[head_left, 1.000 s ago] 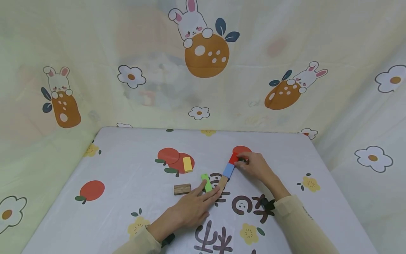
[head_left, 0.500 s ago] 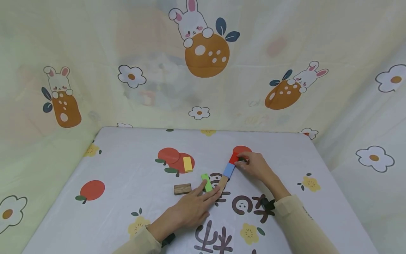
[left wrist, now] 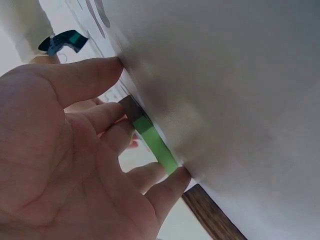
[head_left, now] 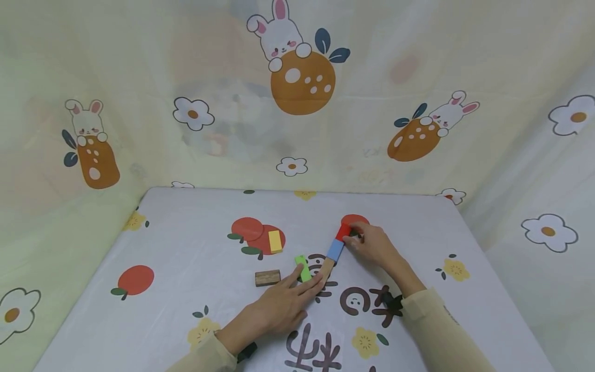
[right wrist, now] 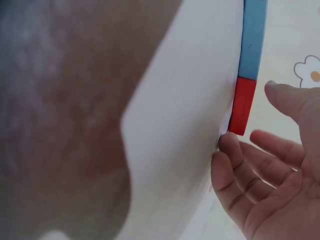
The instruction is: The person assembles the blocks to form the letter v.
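Observation:
A slanting row of small blocks lies on the table: a tan wooden block [head_left: 328, 266], a blue block [head_left: 335, 250] and a red block [head_left: 343, 232] at its far end. Beside the row sits a green block [head_left: 303, 267]. My left hand [head_left: 281, 306] lies low with fingers spread, its fingertips at the green and tan blocks and covering part of both. In the left wrist view the thumb stands apart from the green block [left wrist: 154, 142]. My right hand [head_left: 375, 247] is at the red block, its fingertips by the block's end [right wrist: 243, 106] and its thumb apart from it.
A dark-grained wooden block [head_left: 267, 278] lies just left of the left hand. Farther back, a yellow block [head_left: 275, 242] sits over a printed apple. The white tablecloth [head_left: 186, 274] carries printed fruit, flowers and lettering; a patterned curtain [head_left: 223, 155] hangs behind.
My right fingertips have eased slightly to the right, away from the red block. The left hand and the blocks look the same as before.

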Tool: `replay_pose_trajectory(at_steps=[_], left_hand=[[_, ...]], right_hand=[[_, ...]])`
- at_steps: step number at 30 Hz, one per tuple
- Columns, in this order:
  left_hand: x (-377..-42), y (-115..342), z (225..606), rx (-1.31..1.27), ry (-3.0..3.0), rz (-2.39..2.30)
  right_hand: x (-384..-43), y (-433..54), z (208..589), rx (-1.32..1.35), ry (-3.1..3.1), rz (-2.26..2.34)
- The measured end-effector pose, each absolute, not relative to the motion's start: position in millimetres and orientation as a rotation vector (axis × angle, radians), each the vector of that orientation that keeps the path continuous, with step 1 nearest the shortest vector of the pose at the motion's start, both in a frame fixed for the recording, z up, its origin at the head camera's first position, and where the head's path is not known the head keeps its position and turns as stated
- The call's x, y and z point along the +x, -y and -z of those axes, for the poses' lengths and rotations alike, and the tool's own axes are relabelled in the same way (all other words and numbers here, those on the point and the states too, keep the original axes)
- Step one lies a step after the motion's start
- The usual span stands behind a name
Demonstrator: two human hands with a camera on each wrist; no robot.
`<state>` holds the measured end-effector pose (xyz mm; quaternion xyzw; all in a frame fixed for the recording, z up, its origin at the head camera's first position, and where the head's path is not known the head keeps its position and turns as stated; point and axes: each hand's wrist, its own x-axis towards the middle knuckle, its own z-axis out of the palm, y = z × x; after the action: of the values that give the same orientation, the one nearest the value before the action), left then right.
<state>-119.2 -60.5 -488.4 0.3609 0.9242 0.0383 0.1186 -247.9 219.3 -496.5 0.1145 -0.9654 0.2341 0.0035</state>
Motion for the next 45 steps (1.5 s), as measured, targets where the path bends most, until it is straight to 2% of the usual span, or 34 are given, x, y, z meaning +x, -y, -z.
replay_pose_trajectory(at_steps=[6, 23, 45], left_hand=[[-119.8, 60.5, 491.4, 1.052, -2.708, -0.106], [-119.7, 61.4, 490.7, 1.089, -2.725, -0.065], [-119.0, 61.9, 490.0, 1.123, -2.73, -0.06]], right_hand=[[-239.4, -215.5, 495.7, 0.331, 3.031, -0.739], [-198.1, -186.3, 485.8, 0.495, 3.055, -0.469], [-193.8, -181.3, 489.6, 0.595, 3.02, -0.306]])
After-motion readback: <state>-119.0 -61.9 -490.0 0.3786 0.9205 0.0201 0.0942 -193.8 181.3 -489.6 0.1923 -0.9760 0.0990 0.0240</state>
